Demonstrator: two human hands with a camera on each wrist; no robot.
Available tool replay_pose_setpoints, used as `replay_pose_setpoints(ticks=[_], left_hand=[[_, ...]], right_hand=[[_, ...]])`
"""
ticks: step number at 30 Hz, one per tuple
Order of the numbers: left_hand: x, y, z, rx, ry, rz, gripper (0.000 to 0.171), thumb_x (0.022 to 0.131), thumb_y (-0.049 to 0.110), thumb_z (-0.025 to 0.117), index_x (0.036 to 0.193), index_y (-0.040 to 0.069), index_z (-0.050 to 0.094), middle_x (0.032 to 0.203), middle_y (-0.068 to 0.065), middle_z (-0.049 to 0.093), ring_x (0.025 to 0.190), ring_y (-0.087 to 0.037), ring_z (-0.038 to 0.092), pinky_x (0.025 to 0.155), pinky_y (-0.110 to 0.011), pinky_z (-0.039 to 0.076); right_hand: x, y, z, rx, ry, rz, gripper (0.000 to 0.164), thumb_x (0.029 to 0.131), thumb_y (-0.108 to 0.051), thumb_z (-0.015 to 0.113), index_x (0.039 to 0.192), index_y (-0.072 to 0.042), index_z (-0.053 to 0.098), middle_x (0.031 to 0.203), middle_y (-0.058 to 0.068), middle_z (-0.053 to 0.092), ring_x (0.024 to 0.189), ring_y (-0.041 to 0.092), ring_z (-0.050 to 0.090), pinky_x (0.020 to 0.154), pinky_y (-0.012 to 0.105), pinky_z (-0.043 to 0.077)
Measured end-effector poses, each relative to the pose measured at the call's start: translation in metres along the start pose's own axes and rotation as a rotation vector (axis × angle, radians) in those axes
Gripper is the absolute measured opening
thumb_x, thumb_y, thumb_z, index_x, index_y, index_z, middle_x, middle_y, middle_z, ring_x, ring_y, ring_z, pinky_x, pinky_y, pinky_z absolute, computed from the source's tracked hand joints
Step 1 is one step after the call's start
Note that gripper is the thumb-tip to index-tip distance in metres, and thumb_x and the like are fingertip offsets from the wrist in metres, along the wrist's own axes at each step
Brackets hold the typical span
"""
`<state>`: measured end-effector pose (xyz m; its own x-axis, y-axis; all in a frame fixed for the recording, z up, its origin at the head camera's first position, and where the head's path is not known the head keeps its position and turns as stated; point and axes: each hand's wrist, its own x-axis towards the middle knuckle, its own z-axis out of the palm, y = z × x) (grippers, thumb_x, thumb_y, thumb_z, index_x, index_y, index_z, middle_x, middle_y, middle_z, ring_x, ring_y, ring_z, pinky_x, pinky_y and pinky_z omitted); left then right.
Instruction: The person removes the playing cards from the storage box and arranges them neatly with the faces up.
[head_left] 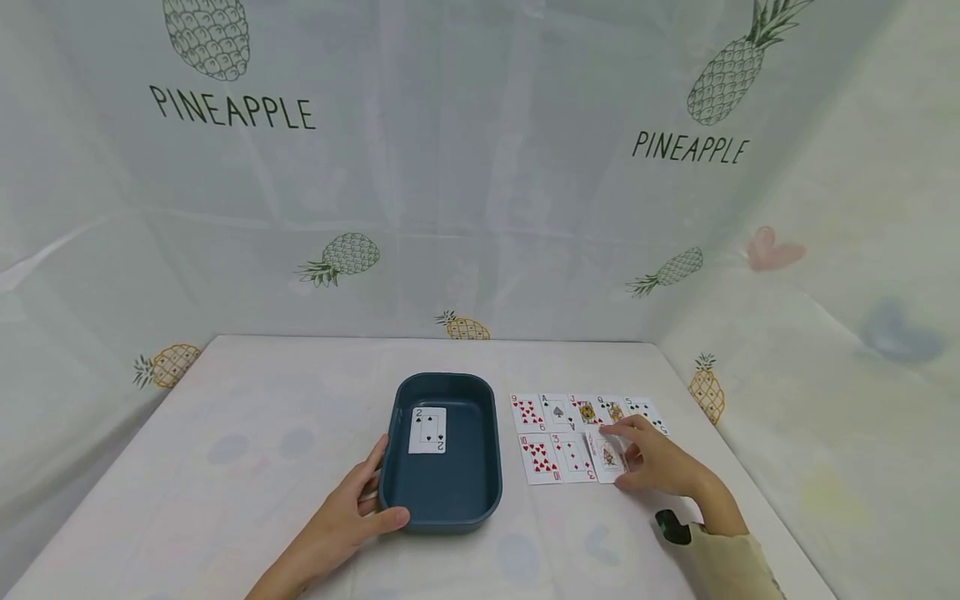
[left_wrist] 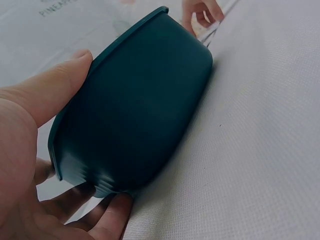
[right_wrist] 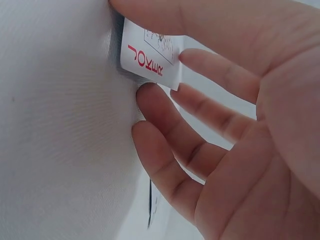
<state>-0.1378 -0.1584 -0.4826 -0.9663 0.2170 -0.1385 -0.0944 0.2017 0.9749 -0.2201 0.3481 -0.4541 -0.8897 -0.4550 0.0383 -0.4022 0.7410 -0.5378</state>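
In the head view, light is soft, with pale sheen on the cloth [head_left: 450, 158]. From the left wrist, the tray [left_wrist: 135, 95] is dim; the right wrist picture looks hazy.

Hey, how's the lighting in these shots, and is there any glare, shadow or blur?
Head view: soft, fairly even light, with pale streaks of sheen on the backdrop cloth; left wrist: the tray is mostly dark, a glossy highlight near its ridges, the right hand behind it slightly soft; right wrist: the joker card's red lettering is legible, a dark, shadow-like band along its edge.
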Motion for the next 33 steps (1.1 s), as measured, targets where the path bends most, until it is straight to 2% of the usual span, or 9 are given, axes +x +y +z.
replay_pose_setpoints(ticks=[15, 24, 33], left_hand=[[0.0009, 0.0003, 0.0005, 0.01, -0.004, 0.015, 0.104, 0.092, 0.029, 0.086, 0.172, 0.03, 0.019, 0.17, -0.023, 0.029, 0.142, -0.036, 0.055, 0.105, -0.033, 0.057], [0.0007, 0.001, 0.0015, 0.019, 0.008, 0.004, 0.104, 0.092, 0.031, 0.086, 0.172, 0.03, 0.019, 0.169, -0.023, 0.031, 0.14, -0.035, 0.057, 0.104, -0.035, 0.058], [0.0005, 0.0007, 0.0016, 0.007, 0.005, 0.007, 0.104, 0.092, 0.03, 0.086, 0.172, 0.031, 0.019, 0.169, -0.023, 0.032, 0.139, -0.034, 0.058, 0.103, -0.034, 0.058]], right_hand=[[-0.0021, 0.0019, 0.0006, -0.012, -0.027, 0.017, 0.069, 0.079, -0.014, 0.091, 0.142, 0.001, 0.065, 0.14, 0.016, 0.049, 0.098, 0.015, 0.06, 0.083, 0.026, 0.053], [-0.0001, 0.0037, 0.0017, -0.055, -0.032, 0.001, 0.064, 0.08, -0.015, 0.089, 0.139, -0.004, 0.068, 0.141, 0.017, 0.048, 0.099, 0.016, 0.059, 0.085, 0.027, 0.052], [-0.0002, 0.0063, 0.0032, -0.035, -0.042, -0.004, 0.063, 0.083, -0.016, 0.088, 0.141, -0.002, 0.067, 0.132, 0.01, 0.05, 0.102, 0.017, 0.056, 0.088, 0.025, 0.05]])
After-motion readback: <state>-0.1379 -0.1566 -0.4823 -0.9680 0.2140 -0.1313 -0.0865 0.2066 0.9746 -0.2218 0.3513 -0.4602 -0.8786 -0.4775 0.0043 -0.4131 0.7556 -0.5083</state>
